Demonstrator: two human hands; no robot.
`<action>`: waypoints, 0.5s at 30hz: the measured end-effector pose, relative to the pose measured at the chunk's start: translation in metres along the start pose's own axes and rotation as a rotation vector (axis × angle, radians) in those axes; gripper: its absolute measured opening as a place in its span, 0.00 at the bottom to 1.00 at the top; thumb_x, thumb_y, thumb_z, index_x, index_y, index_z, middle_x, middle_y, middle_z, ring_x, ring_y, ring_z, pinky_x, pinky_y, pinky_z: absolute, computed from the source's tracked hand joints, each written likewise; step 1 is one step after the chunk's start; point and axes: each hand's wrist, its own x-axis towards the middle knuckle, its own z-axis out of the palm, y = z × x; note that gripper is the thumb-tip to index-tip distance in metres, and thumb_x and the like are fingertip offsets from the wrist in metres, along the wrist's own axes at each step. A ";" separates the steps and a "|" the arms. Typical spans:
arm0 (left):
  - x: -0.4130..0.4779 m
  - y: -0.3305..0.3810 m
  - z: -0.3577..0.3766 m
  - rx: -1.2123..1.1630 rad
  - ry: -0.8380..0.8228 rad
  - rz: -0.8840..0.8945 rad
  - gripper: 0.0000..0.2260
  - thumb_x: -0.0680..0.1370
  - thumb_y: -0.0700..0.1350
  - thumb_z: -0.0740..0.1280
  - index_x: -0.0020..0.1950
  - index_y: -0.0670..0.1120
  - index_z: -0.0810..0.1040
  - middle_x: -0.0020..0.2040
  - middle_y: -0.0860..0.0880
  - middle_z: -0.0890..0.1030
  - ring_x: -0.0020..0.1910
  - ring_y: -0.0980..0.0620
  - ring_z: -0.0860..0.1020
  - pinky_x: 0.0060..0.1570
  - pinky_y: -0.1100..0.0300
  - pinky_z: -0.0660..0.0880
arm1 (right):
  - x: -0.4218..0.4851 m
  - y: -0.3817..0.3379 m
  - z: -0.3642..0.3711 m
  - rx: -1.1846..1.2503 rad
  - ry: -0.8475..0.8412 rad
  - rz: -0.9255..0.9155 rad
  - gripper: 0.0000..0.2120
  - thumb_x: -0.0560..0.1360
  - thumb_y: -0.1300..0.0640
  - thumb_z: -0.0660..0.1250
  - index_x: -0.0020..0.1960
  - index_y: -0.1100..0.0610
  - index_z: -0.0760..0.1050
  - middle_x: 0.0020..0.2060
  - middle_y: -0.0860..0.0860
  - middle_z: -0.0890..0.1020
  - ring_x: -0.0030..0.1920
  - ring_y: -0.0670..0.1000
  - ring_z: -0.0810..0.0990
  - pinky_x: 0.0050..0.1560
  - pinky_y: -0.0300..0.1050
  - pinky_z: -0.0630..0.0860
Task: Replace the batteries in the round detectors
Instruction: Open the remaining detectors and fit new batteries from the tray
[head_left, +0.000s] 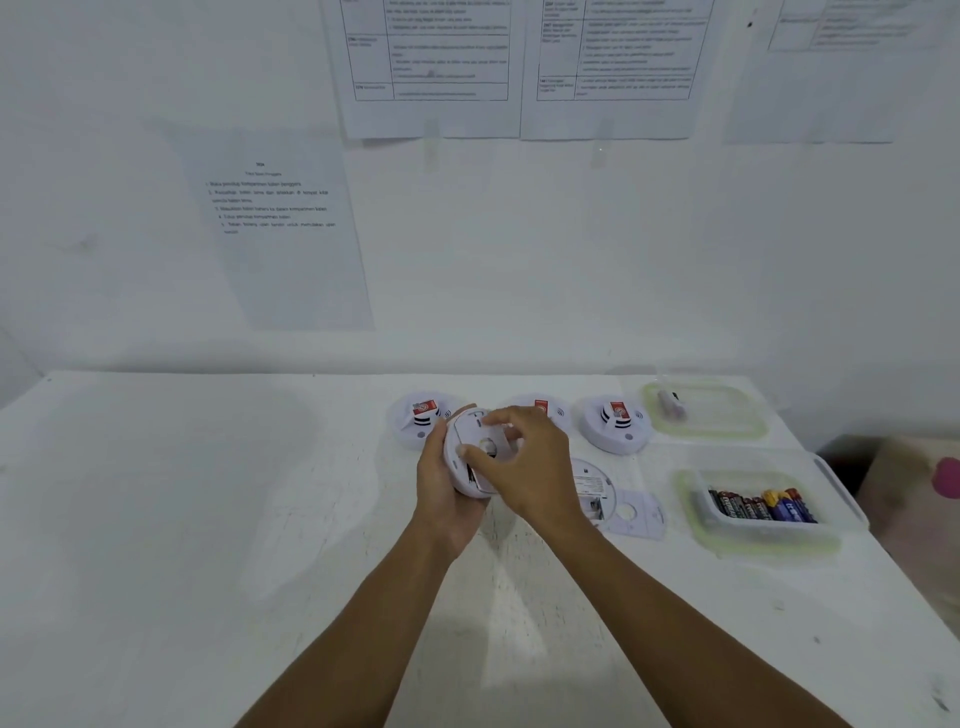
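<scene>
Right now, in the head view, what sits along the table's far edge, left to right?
Left white round red-stickered detector → middle detector → right detector → clear green-rimmed plastic container.

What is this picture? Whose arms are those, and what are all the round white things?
There is no machine here, just a person. The camera sits on their head and looks down, so you see their arms as if they were your own. The left hand holds a round detector tilted up, and the right hand grips its back. Three more detectors stand in a row behind it on the white table. An open detector lies to the right, beside a loose cover. A clear box holds batteries. The back box holds something small, too blurry to name.
</scene>
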 end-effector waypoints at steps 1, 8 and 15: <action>0.000 0.001 0.000 -0.005 -0.014 0.004 0.22 0.79 0.58 0.58 0.66 0.47 0.77 0.58 0.41 0.81 0.53 0.46 0.82 0.50 0.51 0.81 | 0.000 0.001 0.001 -0.021 0.001 -0.023 0.20 0.66 0.45 0.78 0.55 0.49 0.80 0.55 0.46 0.80 0.53 0.44 0.78 0.53 0.37 0.75; 0.000 0.005 -0.001 -0.003 -0.032 0.038 0.22 0.77 0.58 0.60 0.66 0.48 0.77 0.59 0.42 0.82 0.54 0.45 0.82 0.57 0.50 0.78 | -0.008 0.007 0.009 -0.125 -0.011 -0.091 0.20 0.72 0.45 0.72 0.61 0.51 0.80 0.59 0.49 0.80 0.58 0.48 0.78 0.61 0.48 0.76; -0.001 0.004 0.004 0.059 -0.026 0.120 0.16 0.83 0.53 0.55 0.65 0.48 0.76 0.51 0.46 0.84 0.47 0.49 0.84 0.41 0.56 0.81 | -0.008 -0.001 0.008 -0.086 0.055 -0.007 0.21 0.70 0.40 0.72 0.59 0.48 0.80 0.56 0.48 0.82 0.52 0.48 0.82 0.56 0.49 0.79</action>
